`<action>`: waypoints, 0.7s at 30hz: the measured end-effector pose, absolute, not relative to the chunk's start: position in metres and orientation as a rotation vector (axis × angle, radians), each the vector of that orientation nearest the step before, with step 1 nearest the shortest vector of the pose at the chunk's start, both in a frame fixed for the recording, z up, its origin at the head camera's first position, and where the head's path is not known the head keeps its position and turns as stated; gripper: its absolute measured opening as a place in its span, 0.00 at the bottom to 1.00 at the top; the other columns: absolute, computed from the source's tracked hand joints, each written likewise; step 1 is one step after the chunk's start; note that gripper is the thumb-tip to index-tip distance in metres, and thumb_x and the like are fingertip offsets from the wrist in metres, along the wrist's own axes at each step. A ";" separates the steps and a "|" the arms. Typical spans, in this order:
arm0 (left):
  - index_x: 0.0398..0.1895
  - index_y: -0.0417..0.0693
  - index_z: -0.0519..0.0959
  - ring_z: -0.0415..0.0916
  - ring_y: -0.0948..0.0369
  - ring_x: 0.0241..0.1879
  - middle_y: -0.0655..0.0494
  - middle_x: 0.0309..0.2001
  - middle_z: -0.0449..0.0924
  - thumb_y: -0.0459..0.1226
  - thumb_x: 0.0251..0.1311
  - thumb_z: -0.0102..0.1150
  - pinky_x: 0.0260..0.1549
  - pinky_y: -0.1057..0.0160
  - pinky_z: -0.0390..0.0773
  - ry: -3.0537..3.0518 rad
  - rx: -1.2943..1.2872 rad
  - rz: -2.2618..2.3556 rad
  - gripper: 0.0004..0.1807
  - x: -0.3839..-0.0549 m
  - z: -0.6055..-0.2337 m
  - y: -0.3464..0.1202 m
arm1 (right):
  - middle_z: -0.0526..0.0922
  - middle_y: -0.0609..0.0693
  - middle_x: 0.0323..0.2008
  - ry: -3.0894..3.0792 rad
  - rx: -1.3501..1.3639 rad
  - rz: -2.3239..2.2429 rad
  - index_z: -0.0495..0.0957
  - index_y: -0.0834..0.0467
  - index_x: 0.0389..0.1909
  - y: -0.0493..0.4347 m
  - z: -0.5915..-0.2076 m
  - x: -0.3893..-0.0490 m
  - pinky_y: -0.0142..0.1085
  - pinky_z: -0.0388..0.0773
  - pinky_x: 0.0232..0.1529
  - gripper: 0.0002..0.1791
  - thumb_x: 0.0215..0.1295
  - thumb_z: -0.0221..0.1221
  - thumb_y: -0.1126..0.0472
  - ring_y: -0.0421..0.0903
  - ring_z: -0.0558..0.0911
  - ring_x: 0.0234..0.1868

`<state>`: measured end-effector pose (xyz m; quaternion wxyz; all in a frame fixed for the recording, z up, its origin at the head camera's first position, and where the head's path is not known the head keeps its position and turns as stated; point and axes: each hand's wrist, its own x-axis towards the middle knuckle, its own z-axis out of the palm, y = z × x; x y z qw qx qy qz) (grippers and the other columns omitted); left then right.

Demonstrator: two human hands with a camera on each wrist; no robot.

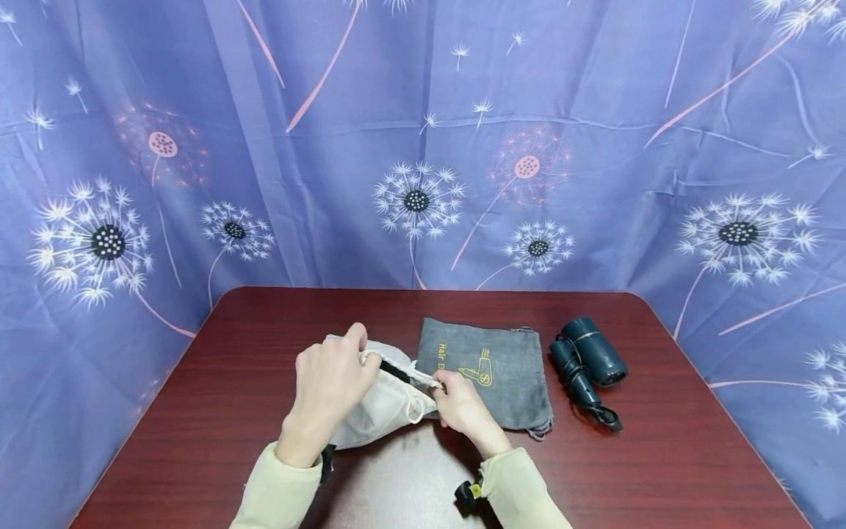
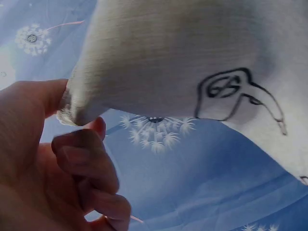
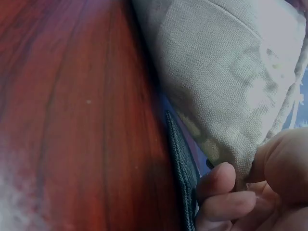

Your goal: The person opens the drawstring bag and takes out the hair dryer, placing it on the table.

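Note:
A whitish cloth drawstring bag (image 1: pixel 378 420) is held between my two hands, its mouth tipped toward the upper right. My left hand (image 1: pixel 330 378) pinches the bag's edge on its left side; in the left wrist view thumb and finger grip a corner, beside a dark hair-dryer outline printed on the cloth (image 2: pixel 163 57). My right hand (image 1: pixel 465 405) pinches the mouth's right corner near the white cord (image 1: pixel 415 408). That pinch on the pale cloth (image 3: pixel 207 77) also shows in the right wrist view. Something black (image 1: pixel 395 370) shows inside the opening, mostly hidden.
A grey cloth pouch (image 1: pixel 512 382) with yellow lettering and a dryer drawing lies flat, partly behind my right hand. Farther right rests a dark folded hair dryer (image 1: pixel 588 360) with its cord bundled. A patterned blue curtain (image 1: pixel 357 242) hangs behind the reddish-brown table (image 1: pixel 667 455).

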<state>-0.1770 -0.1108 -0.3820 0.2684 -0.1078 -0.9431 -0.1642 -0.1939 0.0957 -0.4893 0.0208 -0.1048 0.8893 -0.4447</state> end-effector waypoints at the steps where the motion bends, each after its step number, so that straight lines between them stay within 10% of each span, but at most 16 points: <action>1: 0.22 0.51 0.70 0.58 0.54 0.08 0.58 0.09 0.60 0.35 0.42 0.57 0.09 0.56 0.59 -2.530 -0.293 -0.456 0.05 -0.176 -0.379 -0.112 | 0.71 0.46 0.12 2.753 -0.323 -1.383 0.75 0.61 0.31 0.096 -0.490 -0.194 0.33 0.66 0.10 0.08 0.63 0.49 0.74 0.40 0.71 0.06; 8: 0.35 0.52 0.73 0.59 0.55 0.09 0.59 0.09 0.60 0.32 0.42 0.54 0.09 0.58 0.58 -2.510 -0.296 -0.575 0.13 -0.173 -0.373 -0.111 | 0.69 0.47 0.12 2.669 -0.271 -1.436 0.76 0.61 0.32 0.101 -0.492 -0.199 0.32 0.64 0.09 0.08 0.65 0.49 0.72 0.38 0.69 0.06; 21: 0.30 0.52 0.71 0.62 0.61 0.14 0.66 0.11 0.61 0.30 0.43 0.55 0.13 0.60 0.63 -2.562 -0.392 -0.698 0.10 -0.173 -0.376 -0.108 | 0.71 0.48 0.13 2.660 -0.274 -1.385 0.76 0.60 0.35 0.104 -0.480 -0.199 0.34 0.67 0.11 0.04 0.66 0.53 0.68 0.43 0.73 0.08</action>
